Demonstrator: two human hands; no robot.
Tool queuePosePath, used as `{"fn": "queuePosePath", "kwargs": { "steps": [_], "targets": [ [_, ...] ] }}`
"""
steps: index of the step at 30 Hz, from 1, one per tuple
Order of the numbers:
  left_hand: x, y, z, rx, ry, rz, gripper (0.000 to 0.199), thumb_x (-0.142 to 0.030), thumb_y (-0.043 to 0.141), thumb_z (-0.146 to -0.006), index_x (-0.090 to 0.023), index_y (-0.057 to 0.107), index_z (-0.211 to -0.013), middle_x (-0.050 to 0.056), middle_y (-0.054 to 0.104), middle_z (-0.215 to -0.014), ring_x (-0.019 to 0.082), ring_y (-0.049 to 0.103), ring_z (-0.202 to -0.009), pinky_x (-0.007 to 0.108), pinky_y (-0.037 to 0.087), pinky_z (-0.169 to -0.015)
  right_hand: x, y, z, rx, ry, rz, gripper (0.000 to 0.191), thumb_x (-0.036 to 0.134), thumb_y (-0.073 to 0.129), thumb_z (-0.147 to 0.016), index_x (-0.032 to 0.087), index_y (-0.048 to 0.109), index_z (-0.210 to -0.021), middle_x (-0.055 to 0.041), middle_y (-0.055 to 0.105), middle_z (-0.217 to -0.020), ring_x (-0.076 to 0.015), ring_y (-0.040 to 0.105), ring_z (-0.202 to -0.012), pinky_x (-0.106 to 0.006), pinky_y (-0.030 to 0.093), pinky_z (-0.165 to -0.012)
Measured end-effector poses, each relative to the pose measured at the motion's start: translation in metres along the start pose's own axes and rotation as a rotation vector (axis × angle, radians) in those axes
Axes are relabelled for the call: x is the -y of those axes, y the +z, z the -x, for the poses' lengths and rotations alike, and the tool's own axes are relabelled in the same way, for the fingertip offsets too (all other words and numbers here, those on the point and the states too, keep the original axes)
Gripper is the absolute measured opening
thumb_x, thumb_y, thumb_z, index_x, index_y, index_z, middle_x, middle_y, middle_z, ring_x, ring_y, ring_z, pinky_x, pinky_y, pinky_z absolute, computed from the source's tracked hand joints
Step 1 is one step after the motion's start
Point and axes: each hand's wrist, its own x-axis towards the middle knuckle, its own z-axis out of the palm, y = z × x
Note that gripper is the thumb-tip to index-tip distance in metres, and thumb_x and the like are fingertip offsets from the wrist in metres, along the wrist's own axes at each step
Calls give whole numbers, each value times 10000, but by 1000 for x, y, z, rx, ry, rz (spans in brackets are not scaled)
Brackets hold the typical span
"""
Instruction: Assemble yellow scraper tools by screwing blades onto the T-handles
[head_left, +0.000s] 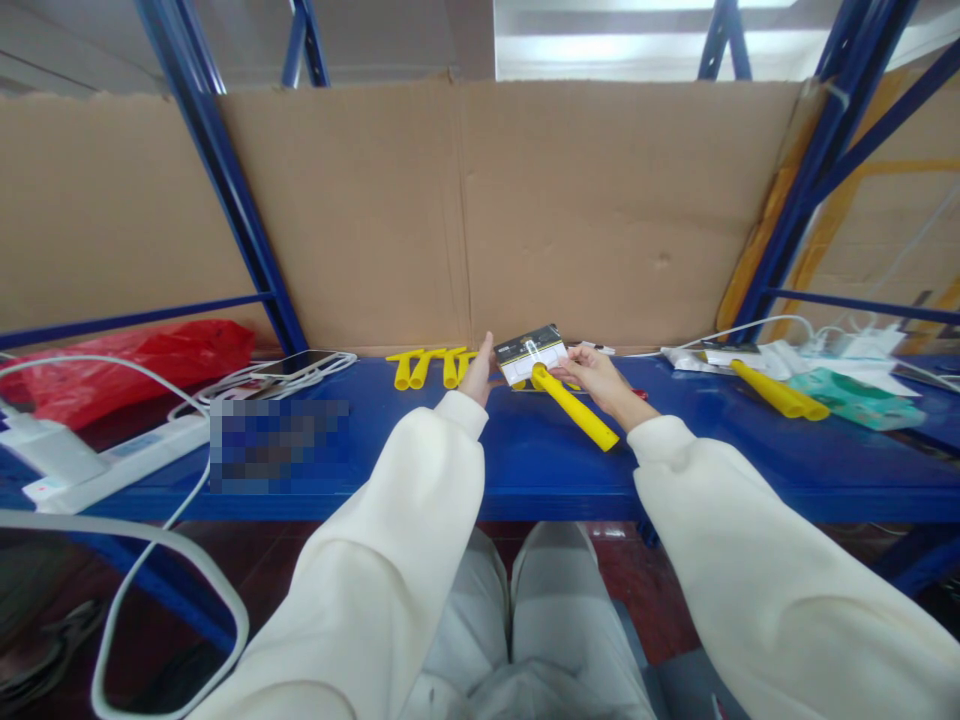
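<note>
A black and white printed card (531,352) is tilted up above the blue shelf, with a yellow tube-shaped piece (579,410) across its lower edge, pointing down to the right. My right hand (596,378) pinches the card's right edge beside the top of the yellow piece. At the card's left edge is my left hand (478,372), thumb side up and fingers apart; whether it touches the card is hard to tell. Several yellow T-shaped pieces (419,370) lie in a row just left of my left hand.
On the blue shelf (480,465), a red plastic bag (150,365), white power strip (124,465), cables and a phone (306,362) are at left. Right are more yellow pieces (776,390) and a green packet (855,398). Cardboard (585,200) stands behind, between blue posts.
</note>
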Motion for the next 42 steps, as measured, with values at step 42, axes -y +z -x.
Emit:
{"fn": "queuePosePath", "kwargs": {
  "steps": [42],
  "targets": [
    [2, 2, 5, -198, -59, -232, 278, 13, 672, -744, -124, 655, -985, 9, 667, -699, 162, 702, -661, 360, 613, -747, 36, 18, 22, 567, -221, 1046, 272, 95, 522, -758, 187, 643, -984, -15, 665, -868, -126, 601, -662, -241, 496, -646]
  ]
}}
